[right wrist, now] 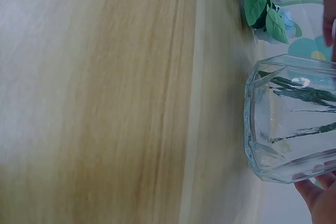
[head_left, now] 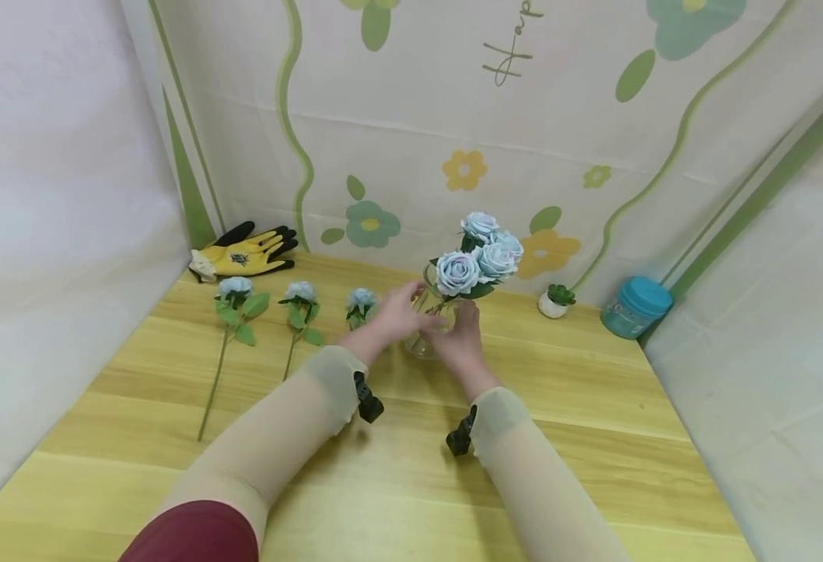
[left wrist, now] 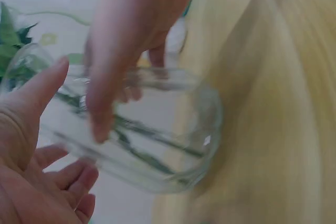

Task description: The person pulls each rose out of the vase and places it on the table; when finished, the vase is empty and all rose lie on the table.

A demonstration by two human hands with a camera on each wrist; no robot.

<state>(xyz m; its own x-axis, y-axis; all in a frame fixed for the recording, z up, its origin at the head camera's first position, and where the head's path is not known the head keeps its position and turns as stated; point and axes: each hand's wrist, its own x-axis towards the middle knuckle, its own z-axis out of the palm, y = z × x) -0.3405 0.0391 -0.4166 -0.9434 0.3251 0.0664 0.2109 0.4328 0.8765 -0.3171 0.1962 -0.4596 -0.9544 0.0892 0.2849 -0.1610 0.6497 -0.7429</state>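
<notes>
A clear glass vase [head_left: 423, 348] stands upright on the wooden table, holding several pale blue roses [head_left: 457, 272]. Through its faceted wall [right wrist: 253, 124] green stems show in the right wrist view. My left hand [head_left: 393, 314] holds the vase from the left, near its upper part; in the left wrist view the thumb [left wrist: 50, 85] lies along the glass and the fingers curl below. From the right, my right hand [head_left: 459, 341] grips the vase too, its thumb [left wrist: 101, 114] across the near side. The bouquet leans right over the rim.
Three single blue roses lie to the left: a far-left one [head_left: 234, 287], a middle one [head_left: 301, 293] and one [head_left: 361, 299] partly behind my left arm. Beyond them is a yellow-black glove [head_left: 246, 254]. A small potted succulent [head_left: 554, 306] and a teal jar [head_left: 635, 308] stand right.
</notes>
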